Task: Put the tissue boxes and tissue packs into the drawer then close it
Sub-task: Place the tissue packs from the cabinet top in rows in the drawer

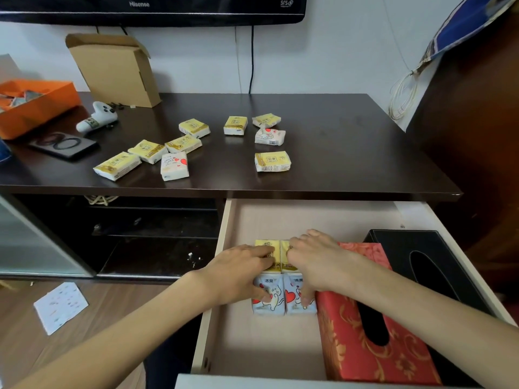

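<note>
Lower right, open drawer [224, 276]: your left hand [238, 272] and right hand [314, 262] press flat, fingers spread, on four packs [276, 301].

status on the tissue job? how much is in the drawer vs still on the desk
Done: red tissue box and black tissue box sit in the open drawer, plus four packs. In hand: left hand and right hand press those four packs into a block beside the red box. Left: nine packs on the desk, then closing the drawer.
</note>
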{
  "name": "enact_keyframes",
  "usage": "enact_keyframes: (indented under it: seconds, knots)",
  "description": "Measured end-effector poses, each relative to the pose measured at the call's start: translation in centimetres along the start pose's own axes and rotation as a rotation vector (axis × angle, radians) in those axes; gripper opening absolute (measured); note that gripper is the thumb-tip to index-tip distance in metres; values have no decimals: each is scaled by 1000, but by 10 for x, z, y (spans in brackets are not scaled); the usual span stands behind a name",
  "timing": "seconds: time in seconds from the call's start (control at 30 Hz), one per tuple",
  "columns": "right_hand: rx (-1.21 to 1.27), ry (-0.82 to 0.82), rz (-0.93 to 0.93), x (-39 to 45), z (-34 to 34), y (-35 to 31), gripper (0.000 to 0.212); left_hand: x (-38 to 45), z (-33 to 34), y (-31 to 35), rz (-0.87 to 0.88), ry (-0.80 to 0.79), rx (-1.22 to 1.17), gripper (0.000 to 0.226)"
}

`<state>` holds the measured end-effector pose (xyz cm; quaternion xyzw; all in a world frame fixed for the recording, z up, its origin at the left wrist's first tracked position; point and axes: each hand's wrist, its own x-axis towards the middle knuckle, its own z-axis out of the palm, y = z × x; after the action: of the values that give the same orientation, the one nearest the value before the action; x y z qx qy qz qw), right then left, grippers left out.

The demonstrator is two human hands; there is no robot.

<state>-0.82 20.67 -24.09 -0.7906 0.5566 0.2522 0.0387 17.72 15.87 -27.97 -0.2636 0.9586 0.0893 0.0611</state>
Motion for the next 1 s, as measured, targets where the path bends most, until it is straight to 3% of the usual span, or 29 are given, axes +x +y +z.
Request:
enact_keyframes:
  seconds: [0.13, 0.27, 0.4, 0.53, 0.7, 0.83, 1.0]
  knots:
    - [61, 9, -1, -3, 0, 4, 72, 0, -1, 0, 1, 57, 13, 71]
    - [240, 79, 37, -9, -11, 13, 56, -5, -14, -2, 3, 123, 13, 68]
    - [475, 341, 87, -10, -38, 35, 45, -21, -53, -18, -82, 198, -152, 56]
    - [682, 605, 109, 10, -71, 57, 19, -31, -100, -55, -211, 398, -214, 41]
    - [709, 723, 137, 66, -105, 71, 22, -17, -145, -128, -424, 550, -213, 30]
    - [692, 703, 136, 122, -134, 83, 30, 8, -163, -181, -584, 528, -203, 28]
    - [664, 650, 178, 195, -168, 105, 39, 39, -168, -226, -716, 298, -126, 49]
